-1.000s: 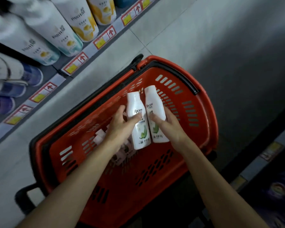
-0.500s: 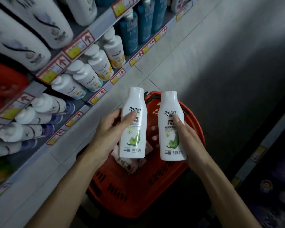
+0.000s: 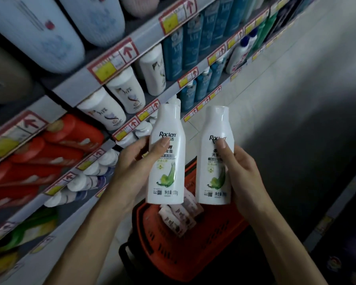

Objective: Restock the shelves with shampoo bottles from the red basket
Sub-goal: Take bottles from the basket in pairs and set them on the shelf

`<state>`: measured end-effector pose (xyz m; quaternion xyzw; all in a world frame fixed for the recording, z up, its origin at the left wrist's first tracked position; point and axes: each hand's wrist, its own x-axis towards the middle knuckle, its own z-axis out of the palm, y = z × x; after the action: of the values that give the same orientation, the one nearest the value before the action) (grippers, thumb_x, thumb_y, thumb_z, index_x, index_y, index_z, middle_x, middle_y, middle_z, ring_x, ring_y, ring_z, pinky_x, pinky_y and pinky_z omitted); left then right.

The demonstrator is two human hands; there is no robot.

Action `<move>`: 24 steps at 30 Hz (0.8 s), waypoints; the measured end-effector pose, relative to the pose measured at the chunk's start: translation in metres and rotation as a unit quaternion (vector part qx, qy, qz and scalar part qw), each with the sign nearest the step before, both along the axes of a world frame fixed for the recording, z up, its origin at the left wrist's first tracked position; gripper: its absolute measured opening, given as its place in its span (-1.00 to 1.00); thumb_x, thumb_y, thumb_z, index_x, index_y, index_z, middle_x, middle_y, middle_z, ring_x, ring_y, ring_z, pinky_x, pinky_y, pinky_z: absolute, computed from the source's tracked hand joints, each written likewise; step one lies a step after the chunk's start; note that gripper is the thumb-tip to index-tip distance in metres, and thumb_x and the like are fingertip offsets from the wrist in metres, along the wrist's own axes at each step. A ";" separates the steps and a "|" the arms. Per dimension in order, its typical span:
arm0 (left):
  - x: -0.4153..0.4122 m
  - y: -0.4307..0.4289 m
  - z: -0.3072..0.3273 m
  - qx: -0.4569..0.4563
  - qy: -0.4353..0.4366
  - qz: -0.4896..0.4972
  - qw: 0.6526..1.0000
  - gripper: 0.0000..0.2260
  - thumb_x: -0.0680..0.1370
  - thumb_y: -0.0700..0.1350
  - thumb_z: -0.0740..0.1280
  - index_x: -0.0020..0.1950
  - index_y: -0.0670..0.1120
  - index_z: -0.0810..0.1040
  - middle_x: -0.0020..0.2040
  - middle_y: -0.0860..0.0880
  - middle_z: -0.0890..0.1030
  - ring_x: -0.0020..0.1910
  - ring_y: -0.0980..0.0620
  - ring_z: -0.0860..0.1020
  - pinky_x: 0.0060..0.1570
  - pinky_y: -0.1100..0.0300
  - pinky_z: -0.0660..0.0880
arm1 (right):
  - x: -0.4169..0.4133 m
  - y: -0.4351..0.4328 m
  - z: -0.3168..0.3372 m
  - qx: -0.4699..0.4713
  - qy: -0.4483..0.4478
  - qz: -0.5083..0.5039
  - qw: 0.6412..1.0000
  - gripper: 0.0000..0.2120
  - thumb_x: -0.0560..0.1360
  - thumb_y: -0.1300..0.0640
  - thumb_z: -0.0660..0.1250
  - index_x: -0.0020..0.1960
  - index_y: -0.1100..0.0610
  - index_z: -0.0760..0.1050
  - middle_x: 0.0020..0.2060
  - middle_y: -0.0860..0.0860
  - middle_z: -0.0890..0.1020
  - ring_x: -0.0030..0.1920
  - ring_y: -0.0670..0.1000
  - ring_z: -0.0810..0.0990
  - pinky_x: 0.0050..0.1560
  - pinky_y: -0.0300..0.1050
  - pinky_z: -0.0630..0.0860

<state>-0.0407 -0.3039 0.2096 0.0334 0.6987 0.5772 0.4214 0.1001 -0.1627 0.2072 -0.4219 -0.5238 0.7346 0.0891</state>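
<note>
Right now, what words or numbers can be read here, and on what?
"Raclen": left bottle, top of label.
"Raclen": right bottle, partly covered.
"净含量 200g": left bottle, bottom edge.
Shelf price tags and packs in the red basket: too blurred to read.

One head-worn view, tilted forward and down.
The wide lens on my head sits close over my left hand (image 3: 132, 169) and right hand (image 3: 245, 175), with the left bottle (image 3: 169, 124) and right bottle (image 3: 216, 124) mid-frame; shelves (image 3: 78, 79) slant along my left, the red basket (image 3: 203, 260) lies below, the floor (image 3: 286, 89) runs off right.
</note>
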 end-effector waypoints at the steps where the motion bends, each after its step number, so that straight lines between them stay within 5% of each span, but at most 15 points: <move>1: -0.003 -0.002 0.013 0.003 0.008 0.003 1.000 -0.67 0.42 0.12 0.41 0.12 0.01 0.67 -0.02 -0.03 0.74 -0.03 -0.01 0.71 -0.06 0.10 0.61 | -0.004 -0.001 0.012 0.010 0.000 0.003 1.000 -0.56 0.47 -0.16 0.30 0.09 0.20 0.54 -0.09 0.28 0.66 -0.14 0.27 0.67 -0.05 0.21 0.63; 5: -0.012 -0.007 0.065 0.018 0.036 0.013 0.999 -0.71 0.44 0.08 0.41 0.11 0.01 0.67 -0.04 -0.06 0.75 -0.06 -0.03 0.72 -0.08 0.07 0.65 | -0.016 -0.003 0.063 0.069 0.018 0.021 0.997 -0.66 0.49 -0.13 0.31 0.09 0.10 0.57 -0.17 0.10 0.70 -0.16 0.16 0.71 -0.12 0.08 0.66; 10: -0.020 -0.010 0.148 0.064 0.053 0.021 0.996 -0.76 0.47 0.02 0.40 0.08 -0.02 0.68 -0.08 -0.07 0.75 -0.11 0.00 0.73 -0.21 0.16 0.64 | -0.032 -0.008 0.146 0.093 0.072 0.022 0.993 -0.64 0.48 -0.08 0.32 0.11 0.17 0.55 -0.14 0.15 0.70 -0.13 0.19 0.71 -0.19 0.06 0.66; 14: -0.027 -0.013 0.215 0.092 0.113 0.013 0.989 -0.72 0.45 0.05 0.39 0.10 -0.02 0.66 -0.05 -0.05 0.75 -0.09 0.00 0.73 -0.17 0.15 0.65 | -0.046 -0.010 0.207 0.099 0.123 0.029 0.987 -0.67 0.50 -0.04 0.31 0.10 0.19 0.55 -0.17 0.05 0.72 -0.18 0.04 0.72 -0.25 -0.21 0.60; 18: -0.033 -0.020 0.280 0.107 0.159 0.028 0.981 -0.70 0.46 0.08 0.39 0.11 -0.03 0.64 -0.03 -0.05 0.74 -0.05 -0.04 0.72 -0.08 -0.01 0.65 | -0.061 -0.013 0.269 0.120 0.163 0.036 0.979 -0.66 0.50 -0.04 0.33 0.08 0.23 0.55 -0.13 0.13 0.72 -0.14 0.09 0.71 -0.17 -0.08 0.63; 22: -0.038 -0.033 0.343 0.131 0.193 0.037 0.972 -0.75 0.50 0.01 0.40 0.14 -0.03 0.64 0.00 -0.03 0.74 -0.04 -0.02 0.72 -0.14 0.14 0.63 | -0.071 -0.020 0.333 0.153 0.203 0.052 0.966 -0.70 0.50 -0.05 0.33 0.08 0.16 0.57 -0.07 0.18 0.70 -0.07 0.17 0.71 -0.14 -0.05 0.66; 24: -0.040 -0.042 0.373 0.139 0.214 0.049 0.966 -0.70 0.46 0.05 0.41 0.16 -0.01 0.64 0.01 -0.03 0.74 -0.03 -0.04 0.72 -0.13 0.11 0.63 | -0.075 -0.025 0.361 0.168 0.219 0.057 0.960 -0.73 0.53 -0.07 0.36 0.08 0.11 0.60 -0.05 0.24 0.68 -0.04 0.28 0.67 -0.08 0.16 0.65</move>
<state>-0.0808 -0.3456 0.5824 0.1807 0.6861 0.6681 0.2244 0.0251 -0.1878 0.5681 -0.1994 -0.6303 0.7145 0.2290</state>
